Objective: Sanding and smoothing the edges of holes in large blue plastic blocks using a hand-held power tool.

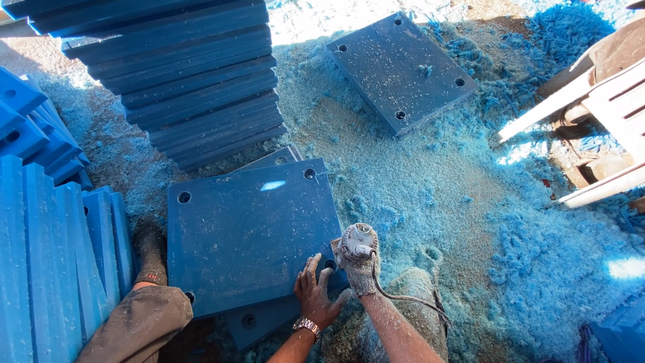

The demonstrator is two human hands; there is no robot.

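A square blue plastic plate (248,232) with a hole in each corner lies on the ground in front of me, on top of another plate. My left hand (314,294), a watch on its wrist, presses flat on the plate's near right corner. My right hand (359,265), dusted with shavings, grips a small corded power tool (358,242) at the plate's right edge beside the corner hole. The tool's cord runs back along my right forearm.
A tall stack of blue plates (188,74) stands at the back left. Another drilled plate (401,70) lies at the back. Blue plates (47,235) lean on edge at the left. Blue shavings (537,255) cover the ground. A white chair (605,107) stands at the right.
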